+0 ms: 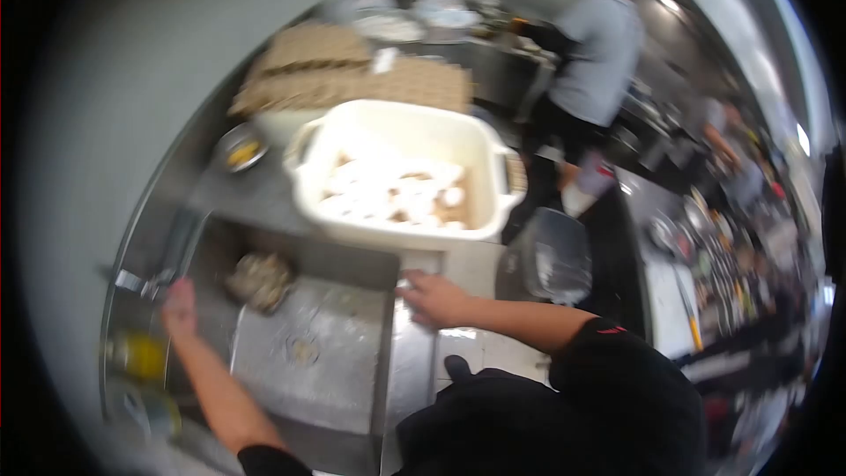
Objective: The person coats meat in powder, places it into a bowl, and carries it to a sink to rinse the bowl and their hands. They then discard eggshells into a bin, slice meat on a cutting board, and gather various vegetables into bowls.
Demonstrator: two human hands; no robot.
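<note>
My left hand (180, 307) is at the faucet (152, 284) on the left side of the metal sink (313, 344); blur hides what its fingers do. Across the sink, my right hand (432, 298) rests on the right rim, its fingers curled over the edge. In the sink's far left corner lies a brownish clump (262, 282). Beyond the sink stands a large cream tub (397, 227) with several white, rounded pieces (405, 197) in it, overexposed by the light.
Brown egg trays (352, 75) lie behind the tub, and a metal bowl (241, 148) stands left of it. A clear container (557, 256) is at the right. One person (599, 53) stands beyond; another (727, 137) is farther right. A yellow-labelled container (141, 355) sits at left.
</note>
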